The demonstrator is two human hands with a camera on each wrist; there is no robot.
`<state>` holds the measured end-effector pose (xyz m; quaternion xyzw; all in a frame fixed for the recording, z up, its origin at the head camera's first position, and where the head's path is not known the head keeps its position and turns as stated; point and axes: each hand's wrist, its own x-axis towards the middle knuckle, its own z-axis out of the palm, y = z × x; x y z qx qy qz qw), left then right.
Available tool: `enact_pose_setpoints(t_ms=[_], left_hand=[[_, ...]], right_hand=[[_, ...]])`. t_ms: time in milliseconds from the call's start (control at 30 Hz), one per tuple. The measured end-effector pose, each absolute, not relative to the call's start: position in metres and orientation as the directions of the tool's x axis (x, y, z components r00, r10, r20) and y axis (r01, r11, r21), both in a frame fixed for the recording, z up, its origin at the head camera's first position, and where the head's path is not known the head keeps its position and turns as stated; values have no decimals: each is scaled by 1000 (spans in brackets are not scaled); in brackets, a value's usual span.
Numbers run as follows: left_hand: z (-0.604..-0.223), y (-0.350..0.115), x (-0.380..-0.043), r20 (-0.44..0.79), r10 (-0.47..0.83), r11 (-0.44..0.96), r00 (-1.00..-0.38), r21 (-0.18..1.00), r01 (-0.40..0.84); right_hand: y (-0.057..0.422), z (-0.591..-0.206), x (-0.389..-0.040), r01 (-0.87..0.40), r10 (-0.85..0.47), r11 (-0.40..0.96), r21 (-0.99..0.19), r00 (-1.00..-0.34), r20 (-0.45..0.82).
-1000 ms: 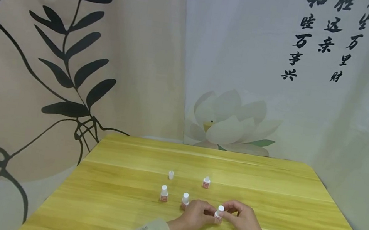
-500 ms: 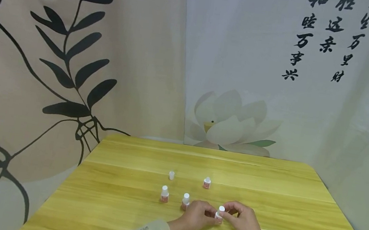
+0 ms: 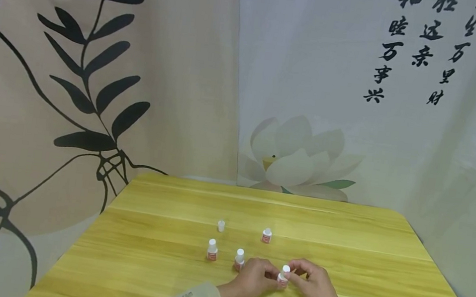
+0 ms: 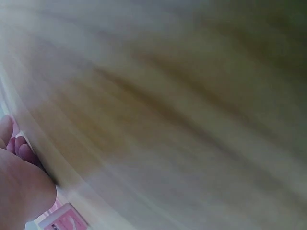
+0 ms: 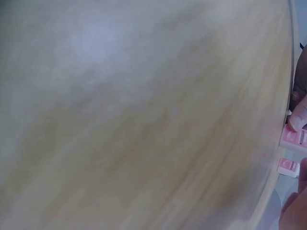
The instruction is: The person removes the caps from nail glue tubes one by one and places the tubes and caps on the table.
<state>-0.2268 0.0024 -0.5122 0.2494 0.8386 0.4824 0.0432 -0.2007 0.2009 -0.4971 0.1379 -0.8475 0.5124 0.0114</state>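
Observation:
My left hand (image 3: 251,277) pinches a small white bottle (image 3: 282,280) with a pink label by its lower body, and it stands upright near the table's front. The thumb and forefinger of my right hand (image 3: 314,284) grip that bottle's white cap (image 3: 286,269) from the other side. Just left of my left hand is a second capped bottle (image 3: 239,259), its lower right part close behind the knuckles. In the right wrist view the held bottle (image 5: 295,137) shows its pink label under a thumb, with another bottle (image 5: 288,166) beyond it.
Farther left stands another capped bottle (image 3: 212,250). Behind it, a small white cap (image 3: 220,226) sits on the wooden table (image 3: 154,238). A bottle with a narrow bare tip (image 3: 266,235) stands toward the back. A printed curtain (image 3: 192,87) hangs behind the table.

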Motion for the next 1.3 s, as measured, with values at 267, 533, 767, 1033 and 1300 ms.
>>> enact_pose_setpoints(t_ms=[267,533,767,1033,1300], left_hand=[[-515,3,-229,174,458,412,-872,827,381],[-515,3,-230,190,470,409,-862,818,403],[-514,2,-229,193,474,410,-859,815,409],[-513,1,-228,168,465,420,-869,822,384],[-512,1,-228,174,469,421,-866,818,392]], right_hand=[[201,-499,-202,-194,-202,429,-882,-973,116],[202,-499,-202,-253,-229,400,-881,-958,171],[202,-498,-203,-183,-195,400,-898,-974,112],[200,-499,-203,-196,-193,431,-881,-974,122],[199,-494,-202,-156,-179,397,-904,-980,90]])
